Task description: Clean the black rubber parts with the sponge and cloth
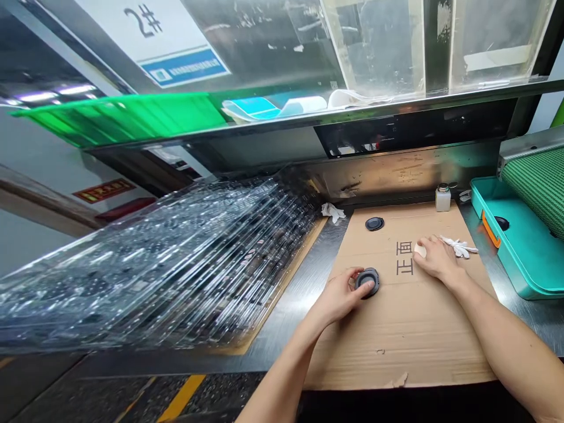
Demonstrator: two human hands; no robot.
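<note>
On the cardboard sheet (396,329), my left hand (346,294) grips a round dark grey rubber-like part (367,282) by its rim, thumb across its face. My right hand (434,257) is closed around a small whitish pad (420,251), just right of the black printed characters. A crumpled white cloth (460,247) lies beside that hand's far side. Farther back on the cardboard rests a second round black part (374,224), apart from both hands. A small white bottle with a dark top (443,198) stands upright at the cardboard's back right.
Stacked clear plastic trays (211,264) fill the left of the metal table. To the right sits a teal bin (524,258) with an orange latch and a black part inside, below a green conveyor belt (537,182). A green basket (132,117) occupies the shelf above.
</note>
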